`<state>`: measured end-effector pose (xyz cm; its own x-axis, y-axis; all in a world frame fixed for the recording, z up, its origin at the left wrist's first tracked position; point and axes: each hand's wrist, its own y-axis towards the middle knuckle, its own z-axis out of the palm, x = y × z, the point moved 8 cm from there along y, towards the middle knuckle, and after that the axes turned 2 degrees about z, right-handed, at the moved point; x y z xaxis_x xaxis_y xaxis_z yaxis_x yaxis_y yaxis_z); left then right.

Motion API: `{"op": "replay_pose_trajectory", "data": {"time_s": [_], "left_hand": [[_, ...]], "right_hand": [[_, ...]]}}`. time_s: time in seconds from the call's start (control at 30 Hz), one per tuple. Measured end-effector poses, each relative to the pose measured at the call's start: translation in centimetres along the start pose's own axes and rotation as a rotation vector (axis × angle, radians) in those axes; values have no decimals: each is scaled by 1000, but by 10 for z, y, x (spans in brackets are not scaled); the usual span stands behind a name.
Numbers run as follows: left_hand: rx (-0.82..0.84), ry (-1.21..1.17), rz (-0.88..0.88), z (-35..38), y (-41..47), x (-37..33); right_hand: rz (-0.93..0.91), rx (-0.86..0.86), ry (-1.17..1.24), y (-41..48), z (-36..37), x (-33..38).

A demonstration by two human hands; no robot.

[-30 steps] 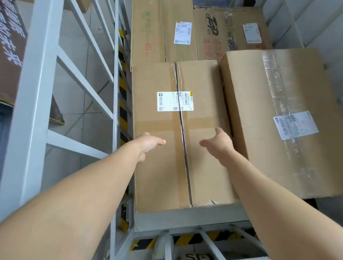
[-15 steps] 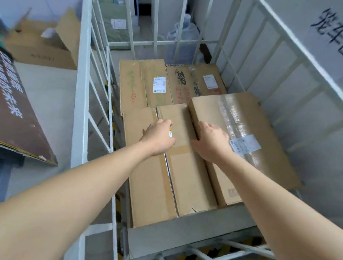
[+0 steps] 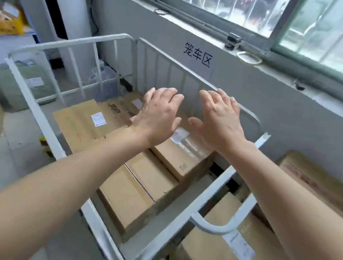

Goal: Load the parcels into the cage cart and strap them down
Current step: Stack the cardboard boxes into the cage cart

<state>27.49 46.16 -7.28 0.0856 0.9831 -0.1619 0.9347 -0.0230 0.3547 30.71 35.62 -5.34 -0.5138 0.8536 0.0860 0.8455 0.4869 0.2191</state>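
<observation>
Left hand (image 3: 159, 115) and right hand (image 3: 218, 121), fingers spread and empty, hover mid-frame over brown cardboard parcels (image 3: 152, 178); these look best strapped snugly across their tops.

White cage cart (image 3: 34, 108) carries cardboard boxes packed close together on its deck: a long box (image 3: 125, 200) nearest, a taped box (image 3: 182, 155) just beside it, a labelled box (image 3: 79, 121) and a printed box (image 3: 117, 109) behind

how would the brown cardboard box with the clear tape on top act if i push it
Probably stiff: the taped brown cardboard box keeps flat faces and square edges. Its glossy clear tape may be slippery to the touch. Unlikely to tip, lying low and broad.
</observation>
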Motion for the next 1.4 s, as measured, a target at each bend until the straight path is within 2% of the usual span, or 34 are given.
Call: {"op": "replay_pose_trajectory", "data": {"time_s": [0.37, 0.53, 0.73, 0.93, 1.17, 1.4], "left_hand": [[10, -207, 499, -15, -25, -251], [63, -239, 565, 4, -41, -325], [111, -248, 531, 35, -49, -393], [224, -243, 346, 94, -70, -397], [457, -122, 97, 188, -113, -326], [696, -34, -25, 287, -156, -276]], "right_hand": [[588, -68, -103, -205, -93, -191], [703, -57, -68, -272, -93, -246], [699, -10, -3, -315, -80, -298], [675, 88, 115, -334, -33, -334], [681, 319, 195, -347, 62, -334], [776, 519, 241, -360, 167, -326]]}}
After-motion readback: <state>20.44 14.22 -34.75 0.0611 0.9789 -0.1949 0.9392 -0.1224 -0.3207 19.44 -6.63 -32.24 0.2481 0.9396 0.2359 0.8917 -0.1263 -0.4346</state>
